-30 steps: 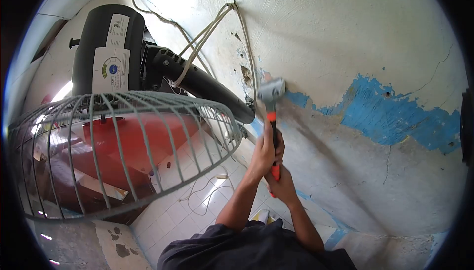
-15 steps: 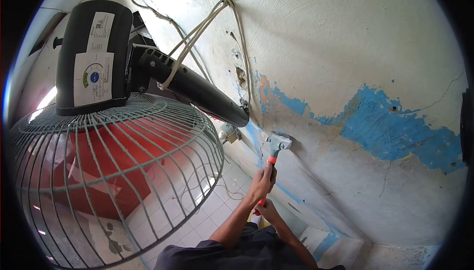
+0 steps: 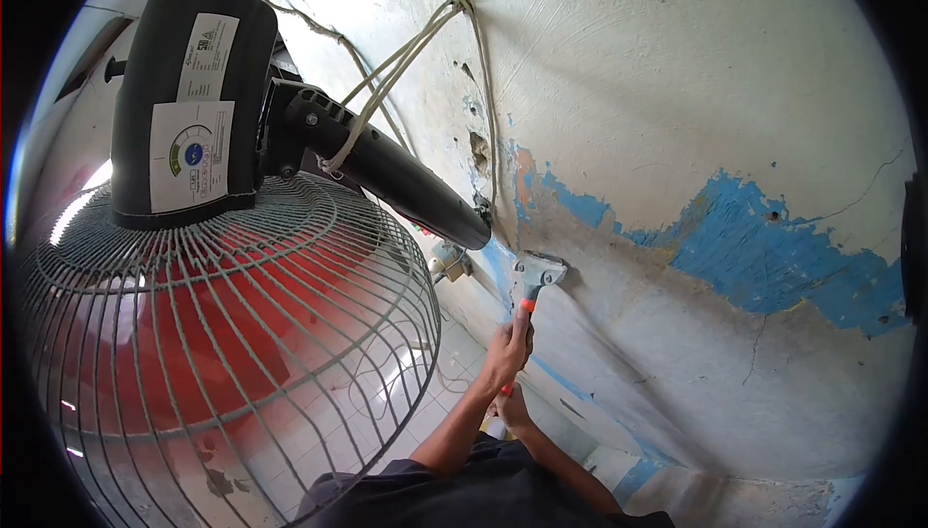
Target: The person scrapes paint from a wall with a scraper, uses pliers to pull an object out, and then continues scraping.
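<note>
A long-handled scraper (image 3: 537,272) has its grey head against the bare plaster of the wall (image 3: 619,296), just below the edge of the peeled paint. Its handle is black with orange parts. My left hand (image 3: 507,352) is wrapped round the upper handle, below the orange collar. Lower down, my right hand (image 3: 515,409) is closed round the handle's end, partly hidden behind my left wrist. Blue old paint (image 3: 744,248) shows in a ragged band to the right of the scraper.
A wall fan with a wire cage (image 3: 242,335) and black motor housing (image 3: 184,161) fills the left side, close to my left arm. Its black arm (image 3: 406,185) meets the wall above the scraper. Cords (image 3: 406,55) hang from a hook. White floor tiles (image 3: 454,344) lie below.
The scraper head has shifted slightly left and up along the wall, and its blade has turned a little. Both hands stay on the handle. The view has moved slightly.
</note>
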Motion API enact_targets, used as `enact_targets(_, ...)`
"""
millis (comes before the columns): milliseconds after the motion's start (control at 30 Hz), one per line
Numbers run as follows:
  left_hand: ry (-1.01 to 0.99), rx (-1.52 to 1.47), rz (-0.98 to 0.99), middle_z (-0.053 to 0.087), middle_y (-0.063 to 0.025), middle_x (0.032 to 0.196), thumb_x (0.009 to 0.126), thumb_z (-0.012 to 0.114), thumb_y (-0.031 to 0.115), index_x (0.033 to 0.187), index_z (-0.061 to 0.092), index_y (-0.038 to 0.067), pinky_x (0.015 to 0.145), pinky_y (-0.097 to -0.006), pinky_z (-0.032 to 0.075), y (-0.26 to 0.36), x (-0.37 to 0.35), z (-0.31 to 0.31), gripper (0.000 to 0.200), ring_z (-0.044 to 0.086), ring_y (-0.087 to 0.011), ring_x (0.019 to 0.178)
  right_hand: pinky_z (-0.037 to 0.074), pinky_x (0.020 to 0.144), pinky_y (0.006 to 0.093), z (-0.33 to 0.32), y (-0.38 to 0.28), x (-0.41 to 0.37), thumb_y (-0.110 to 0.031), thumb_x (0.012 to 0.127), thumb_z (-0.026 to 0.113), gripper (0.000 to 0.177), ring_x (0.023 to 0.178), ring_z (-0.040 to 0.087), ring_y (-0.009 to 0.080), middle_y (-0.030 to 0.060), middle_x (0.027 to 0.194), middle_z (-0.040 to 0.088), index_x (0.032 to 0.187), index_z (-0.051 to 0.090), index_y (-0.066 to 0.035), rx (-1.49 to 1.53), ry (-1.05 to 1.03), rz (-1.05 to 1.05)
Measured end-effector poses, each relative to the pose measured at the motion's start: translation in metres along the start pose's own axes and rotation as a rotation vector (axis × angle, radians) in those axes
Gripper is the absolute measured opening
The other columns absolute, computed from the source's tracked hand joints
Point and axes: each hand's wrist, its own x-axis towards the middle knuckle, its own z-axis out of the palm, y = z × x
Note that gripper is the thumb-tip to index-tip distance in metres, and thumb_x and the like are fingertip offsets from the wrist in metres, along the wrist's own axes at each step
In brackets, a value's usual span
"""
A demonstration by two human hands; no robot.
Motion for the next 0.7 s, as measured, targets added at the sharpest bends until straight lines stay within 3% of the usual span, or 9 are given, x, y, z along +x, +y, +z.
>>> enact_targets(233, -0.027, -0.052, 0.044, 0.034, 0.0037, 0.051, 0.096, 0.031, 0.062, 0.066, 0.039, 0.011, 0.035, -0.0233, 0.021, 0.048, 0.008, -0.008, 0.06, 0.026, -0.0059, 0.039, 0.033, 0.039, 0.0269, 0.016, -0.025, 0.016, -0.018, 0.09, 0.053, 0.026, 0.041, 0.043, 0.0098, 0.0003, 0.051, 0.045, 0.068, 0.05, -0.006, -0.182, 0.005, -0.138)
enact_targets(367, 0.006, 0.054, -0.011, 0.036, 0.0032, 0.048, 0.097, 0.033, 0.059, 0.054, 0.037, 0.011, 0.039, -0.026, 0.026, 0.006, 0.013, -0.017, 0.064, 0.033, -0.0077, 0.041, 0.033, 0.038, 0.0285, 0.014, 0.003, 0.017, -0.013, 0.091, 0.052, 0.031, 0.04, 0.044, 0.0107, 0.0021, 0.048, 0.045, 0.062, 0.047, -0.004, -0.045, 0.012, -0.068)
enact_targets(567, 0.01, 0.087, -0.008, 0.034, 0.0038, 0.05, 0.097, 0.031, 0.06, 0.063, 0.04, 0.011, 0.035, -0.0244, 0.025, 0.025, 0.013, -0.02, 0.06, 0.031, -0.0072, 0.038, 0.032, 0.038, 0.0272, 0.032, -0.013, 0.016, -0.012, 0.091, 0.05, 0.029, 0.04, 0.042, 0.0091, -0.0001, 0.049, 0.044, 0.064, 0.047, -0.004, -0.045, 0.026, -0.098)
enact_targets(700, 0.004, 0.11, 0.035, 0.036, 0.0031, 0.05, 0.098, 0.031, 0.059, 0.06, 0.04, 0.01, 0.039, -0.0253, 0.027, 0.008, 0.017, -0.022, 0.062, 0.033, -0.0078, 0.041, 0.031, 0.039, 0.0263, 0.028, -0.003, 0.016, -0.01, 0.09, 0.049, 0.027, 0.041, 0.042, 0.0079, -0.0006, 0.051, 0.044, 0.064, 0.047, -0.005, -0.054, 0.02, -0.106)
